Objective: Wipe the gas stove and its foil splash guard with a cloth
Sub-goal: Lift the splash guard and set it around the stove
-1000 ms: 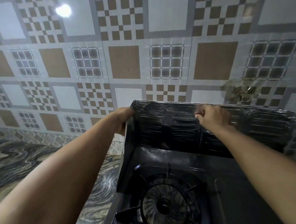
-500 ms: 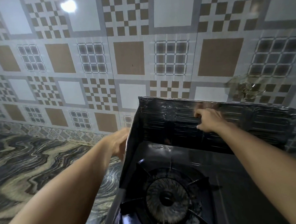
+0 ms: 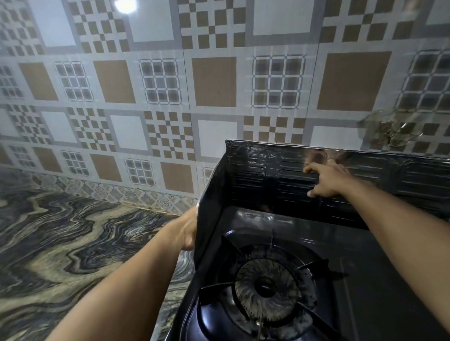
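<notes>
Since a second ago our left hand [image 3: 186, 231] has dropped from the top corner of the foil splash guard [image 3: 284, 172] and now sits lower down, against the outside of its left side panel. Most of that hand is hidden behind the panel edge, so we cannot tell how its fingers lie or whether they grip the foil. Our right hand [image 3: 326, 178] has stayed on the inner face of the back panel, a little below the top rim, with the fingers curled and pressed to the ribbed foil; it may be bunching a cloth there, but the view is too dim for us to make one out.

The guard stands upright around the back and left side of the gas stove [image 3: 381, 279], its dark foil catching a faint reflection of our right hand. Below it, the burner [image 3: 266, 288] sits under its black pan support near the stove's left edge. To the left, the marbled countertop [image 3: 66, 244] runs up to the patterned tile wall [image 3: 214, 79], which rises behind the guard.
</notes>
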A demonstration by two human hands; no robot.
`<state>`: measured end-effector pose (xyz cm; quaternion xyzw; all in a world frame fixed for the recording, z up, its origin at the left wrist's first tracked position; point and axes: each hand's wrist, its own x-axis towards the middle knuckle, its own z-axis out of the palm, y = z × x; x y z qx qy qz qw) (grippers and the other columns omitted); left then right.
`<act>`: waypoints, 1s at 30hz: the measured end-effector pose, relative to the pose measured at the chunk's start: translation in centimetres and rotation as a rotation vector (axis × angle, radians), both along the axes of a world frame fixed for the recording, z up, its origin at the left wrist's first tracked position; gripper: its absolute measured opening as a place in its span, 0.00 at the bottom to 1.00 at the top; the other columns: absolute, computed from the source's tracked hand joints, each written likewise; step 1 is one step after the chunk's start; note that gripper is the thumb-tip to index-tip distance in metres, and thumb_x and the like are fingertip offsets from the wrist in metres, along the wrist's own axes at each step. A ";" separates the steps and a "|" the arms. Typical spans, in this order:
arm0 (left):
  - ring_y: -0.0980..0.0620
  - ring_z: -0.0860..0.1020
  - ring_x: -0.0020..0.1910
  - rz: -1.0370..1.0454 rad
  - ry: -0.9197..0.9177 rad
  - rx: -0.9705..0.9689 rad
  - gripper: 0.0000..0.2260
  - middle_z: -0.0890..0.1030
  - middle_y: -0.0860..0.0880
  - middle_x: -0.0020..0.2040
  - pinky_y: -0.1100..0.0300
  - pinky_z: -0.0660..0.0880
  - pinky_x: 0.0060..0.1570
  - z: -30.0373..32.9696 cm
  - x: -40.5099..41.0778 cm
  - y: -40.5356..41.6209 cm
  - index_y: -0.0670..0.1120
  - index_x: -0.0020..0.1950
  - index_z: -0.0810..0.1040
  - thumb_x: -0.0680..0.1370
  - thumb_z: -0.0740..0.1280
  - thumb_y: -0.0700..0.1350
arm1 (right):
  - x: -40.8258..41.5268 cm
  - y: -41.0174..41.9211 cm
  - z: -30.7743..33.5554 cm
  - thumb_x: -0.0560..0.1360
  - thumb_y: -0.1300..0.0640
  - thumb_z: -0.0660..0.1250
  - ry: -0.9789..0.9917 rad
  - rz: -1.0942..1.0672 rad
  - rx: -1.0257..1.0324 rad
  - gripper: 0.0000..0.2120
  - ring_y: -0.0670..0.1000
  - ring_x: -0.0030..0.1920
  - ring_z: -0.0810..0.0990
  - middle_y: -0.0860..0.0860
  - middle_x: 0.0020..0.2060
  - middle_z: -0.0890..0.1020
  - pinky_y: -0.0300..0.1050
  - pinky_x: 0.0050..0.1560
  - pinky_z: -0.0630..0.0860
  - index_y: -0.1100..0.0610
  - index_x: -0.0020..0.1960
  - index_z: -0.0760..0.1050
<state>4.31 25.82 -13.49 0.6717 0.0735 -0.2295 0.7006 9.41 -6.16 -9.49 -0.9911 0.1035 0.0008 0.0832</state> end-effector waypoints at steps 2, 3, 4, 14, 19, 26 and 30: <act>0.52 0.78 0.33 -0.033 -0.021 0.018 0.12 0.81 0.51 0.27 0.60 0.77 0.40 -1.1 -0.8 0.4 0.43 0.41 0.74 0.82 0.56 0.40 | -0.1 0.2 0.2 0.67 0.47 0.76 0.010 -0.003 -0.001 0.34 0.64 0.70 0.62 0.59 0.71 0.60 0.59 0.70 0.63 0.39 0.69 0.65; 0.53 0.77 0.34 -0.025 -0.051 0.020 0.12 0.81 0.53 0.26 0.61 0.77 0.37 -1.7 -1.0 0.4 0.44 0.41 0.72 0.82 0.55 0.38 | -0.1 0.3 0.3 0.67 0.47 0.76 0.014 -0.004 -0.003 0.34 0.65 0.70 0.62 0.60 0.71 0.60 0.58 0.70 0.63 0.39 0.69 0.65; 0.53 0.76 0.36 -0.019 -0.039 -0.009 0.13 0.80 0.52 0.28 0.61 0.76 0.36 -1.5 -1.7 0.4 0.45 0.41 0.71 0.82 0.55 0.37 | -0.1 0.3 0.4 0.67 0.47 0.76 0.014 -0.003 -0.004 0.34 0.65 0.70 0.63 0.60 0.71 0.60 0.57 0.70 0.63 0.40 0.69 0.65; 0.47 0.71 0.37 0.135 0.043 -0.083 0.09 0.71 0.44 0.37 0.54 0.68 0.42 -2.5 -2.1 0.4 0.45 0.38 0.73 0.76 0.63 0.46 | -0.8 0.6 0.8 0.67 0.49 0.76 0.017 0.000 0.019 0.35 0.64 0.70 0.62 0.60 0.72 0.59 0.55 0.70 0.63 0.40 0.70 0.65; 0.48 0.72 0.32 0.356 0.009 -0.117 0.16 0.74 0.44 0.34 0.57 0.69 0.36 -3.0 -2.4 1.0 0.45 0.38 0.76 0.81 0.55 0.46 | -2.1 0.9 1.2 0.69 0.52 0.75 0.009 0.066 0.062 0.37 0.60 0.71 0.66 0.56 0.74 0.65 0.50 0.69 0.65 0.45 0.74 0.63; 0.49 0.71 0.27 0.305 -0.062 -0.054 0.12 0.74 0.44 0.35 0.61 0.70 0.34 -0.2 -4.5 2.6 0.45 0.37 0.71 0.73 0.61 0.53 | -5.7 2.0 3.5 0.71 0.54 0.74 -0.068 0.099 0.108 0.34 0.59 0.68 0.70 0.55 0.70 0.71 0.49 0.66 0.68 0.50 0.73 0.64; 0.45 0.76 0.31 0.319 -0.051 0.042 0.27 0.78 0.44 0.36 0.57 0.74 0.38 1.5 -6.4 4.1 0.40 0.46 0.77 0.77 0.51 0.62 | -8.4 3.0 5.3 0.71 0.54 0.75 -0.122 0.122 0.120 0.34 0.58 0.67 0.71 0.55 0.69 0.72 0.48 0.65 0.68 0.53 0.73 0.65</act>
